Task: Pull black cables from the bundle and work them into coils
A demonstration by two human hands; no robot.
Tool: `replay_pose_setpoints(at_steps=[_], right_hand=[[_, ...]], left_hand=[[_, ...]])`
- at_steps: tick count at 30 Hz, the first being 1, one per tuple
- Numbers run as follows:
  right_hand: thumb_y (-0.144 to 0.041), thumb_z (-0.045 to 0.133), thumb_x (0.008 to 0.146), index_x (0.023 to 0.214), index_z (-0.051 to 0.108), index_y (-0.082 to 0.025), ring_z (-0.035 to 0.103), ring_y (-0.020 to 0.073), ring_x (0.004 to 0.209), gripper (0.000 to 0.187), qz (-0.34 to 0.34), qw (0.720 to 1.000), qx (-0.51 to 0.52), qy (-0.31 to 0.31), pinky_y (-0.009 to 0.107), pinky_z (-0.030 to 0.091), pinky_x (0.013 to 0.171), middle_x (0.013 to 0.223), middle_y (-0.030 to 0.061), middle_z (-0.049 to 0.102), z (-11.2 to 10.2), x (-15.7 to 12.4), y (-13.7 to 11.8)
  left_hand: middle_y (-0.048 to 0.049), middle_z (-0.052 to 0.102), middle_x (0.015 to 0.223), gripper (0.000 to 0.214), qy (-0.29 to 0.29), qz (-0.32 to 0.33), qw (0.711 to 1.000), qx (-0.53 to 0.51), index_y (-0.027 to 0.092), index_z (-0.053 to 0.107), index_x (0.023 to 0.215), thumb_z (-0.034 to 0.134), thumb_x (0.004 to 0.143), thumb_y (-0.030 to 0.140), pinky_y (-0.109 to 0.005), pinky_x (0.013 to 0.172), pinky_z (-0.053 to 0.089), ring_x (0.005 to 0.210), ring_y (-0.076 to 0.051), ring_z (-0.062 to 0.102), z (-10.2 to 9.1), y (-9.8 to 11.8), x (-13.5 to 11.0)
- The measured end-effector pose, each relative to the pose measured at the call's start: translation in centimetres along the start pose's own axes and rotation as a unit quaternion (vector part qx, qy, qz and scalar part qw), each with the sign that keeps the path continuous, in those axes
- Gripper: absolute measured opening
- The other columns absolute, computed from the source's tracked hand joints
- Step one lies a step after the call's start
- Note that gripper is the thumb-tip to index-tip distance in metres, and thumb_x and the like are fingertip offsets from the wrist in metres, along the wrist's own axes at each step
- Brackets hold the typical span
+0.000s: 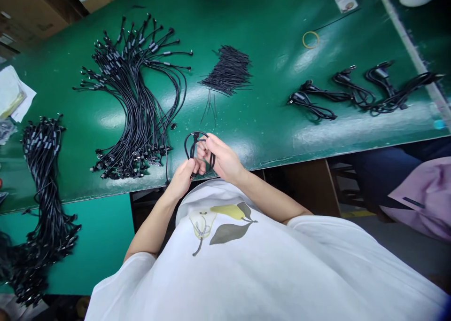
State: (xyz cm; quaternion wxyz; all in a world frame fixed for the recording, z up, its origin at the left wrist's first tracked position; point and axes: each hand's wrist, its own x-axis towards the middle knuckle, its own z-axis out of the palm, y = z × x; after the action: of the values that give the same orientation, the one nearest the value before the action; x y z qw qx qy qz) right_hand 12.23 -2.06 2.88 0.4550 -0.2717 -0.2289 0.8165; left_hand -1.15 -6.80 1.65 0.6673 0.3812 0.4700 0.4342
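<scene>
One looped black cable is pinched between the left hand and right hand at lower centre; both grips are pressed closed on it. Two large cable bundles are seen at left: one fanned bundle, one hanging bundle; four coiled cables lie at upper right.

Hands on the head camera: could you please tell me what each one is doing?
Left hand: closed on the looped black cable.
Right hand: closed on the same cable.
</scene>
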Motion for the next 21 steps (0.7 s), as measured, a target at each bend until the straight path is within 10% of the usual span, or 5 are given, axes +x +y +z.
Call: replay_pose_setpoints(at_steps=[4, 8, 16, 18, 21], right_hand=[[-0.061, 0.05, 0.088, 0.112, 0.054, -0.026, 0.054, 0.0177, 0.11, 0.043, -0.028, 0.985, -0.169, 0.01, 0.027, 0.052, 0.078, 0.115, 0.0051, 0.058, -0.1, -0.8, 0.4], [-0.042, 0.046, 0.092, 0.102, 0.052, -0.022, 0.058, 0.0166, 0.098, 0.023, -0.016, 0.938, -0.344, -0.044, 0.029, 0.05, 0.079, 0.105, 0.0046, 0.062, -1.3, -0.6, -0.3], [-0.012, 0.037, 0.079, 0.098, 0.054, -0.017, 0.054, 0.0195, 0.092, 0.025, -0.209, 0.758, -0.617, -0.033, 0.034, 0.045, 0.083, 0.1, 0.0092, 0.057, -3.2, 0.7, -1.3], [-0.01, 0.035, 0.079, 0.098, 0.055, -0.018, 0.055, 0.0186, 0.092, 0.029, -0.205, 0.769, -0.603, -0.054, 0.034, 0.046, 0.083, 0.102, 0.0088, 0.057, -3.0, 0.9, -1.2], [-0.011, 0.039, 0.077, 0.09, 0.055, -0.019, 0.057, 0.0143, 0.08, 0.022, -0.133, 0.859, -0.489, -0.071, 0.03, 0.05, 0.076, 0.094, 0.0041, 0.056, -2.5, 1.2, -1.1]], left_hand=[[-0.0052, 0.061, 0.089, 0.052, -0.013, -0.11, 0.989, -0.094, 0.017, 0.043, 0.062, 0.062, 0.079, 0.062, -0.036, 0.08, 0.052, 0.086, -0.018, 0.062, 0.4, -0.5, -1.0], [-0.0039, 0.062, 0.084, 0.049, 0.004, -0.15, 0.979, -0.138, 0.018, 0.042, 0.066, 0.061, 0.081, 0.061, -0.042, 0.084, 0.056, 0.091, -0.021, 0.066, 0.0, -0.5, -1.6], [-0.012, 0.068, 0.107, 0.051, -0.038, -0.204, 0.972, -0.107, 0.016, 0.043, 0.066, 0.067, 0.075, 0.061, -0.052, 0.099, 0.049, 0.11, -0.03, 0.064, 0.5, 0.0, -1.9], [-0.0116, 0.069, 0.105, 0.049, -0.046, -0.2, 0.969, -0.14, 0.017, 0.042, 0.066, 0.065, 0.078, 0.059, -0.053, 0.103, 0.045, 0.115, -0.03, 0.062, 1.0, -0.2, -2.0], [-0.0113, 0.068, 0.107, 0.048, -0.079, -0.202, 0.954, -0.209, 0.017, 0.041, 0.065, 0.063, 0.082, 0.056, -0.055, 0.101, 0.046, 0.118, -0.03, 0.06, 1.6, -0.5, -2.3]])
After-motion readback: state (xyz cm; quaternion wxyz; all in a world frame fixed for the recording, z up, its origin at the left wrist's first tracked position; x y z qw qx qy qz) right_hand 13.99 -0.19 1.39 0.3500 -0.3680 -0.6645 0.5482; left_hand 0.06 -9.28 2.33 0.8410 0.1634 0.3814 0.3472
